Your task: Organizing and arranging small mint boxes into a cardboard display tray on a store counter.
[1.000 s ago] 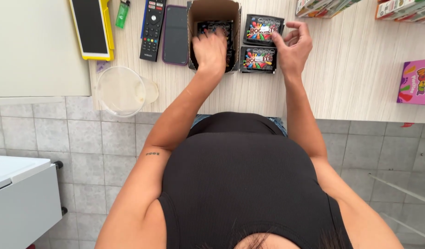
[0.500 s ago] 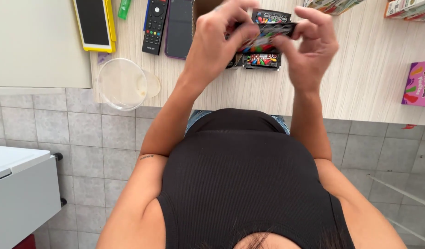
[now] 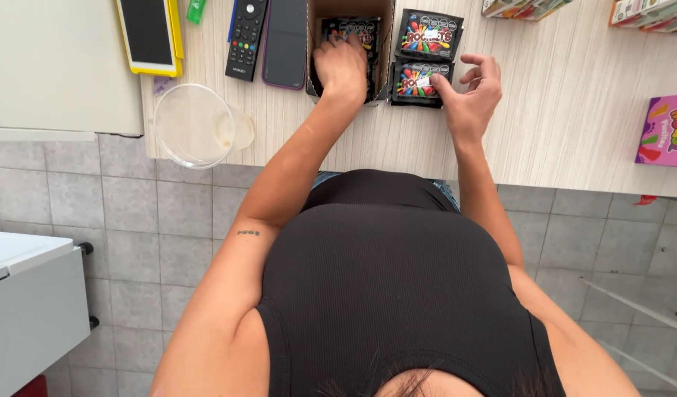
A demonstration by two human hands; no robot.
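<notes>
Two black candy packets (image 3: 425, 57) lie flat on the table (image 3: 559, 110) just right of the open cardboard box (image 3: 349, 48), stacked one beyond the other. The right hand (image 3: 469, 99) rests its loosely spread fingertips on the nearer packet's edge, holding nothing. The left hand (image 3: 342, 68) reaches inside the box, covering more packets; its grip is hidden.

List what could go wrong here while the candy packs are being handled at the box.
The left hand is pushed into the narrow cardboard box; it may tip or slide into the phone beside it. The right hand touches the nearer candy pack, which may get nudged. The plastic bowl sits near the counter's edge.
</notes>
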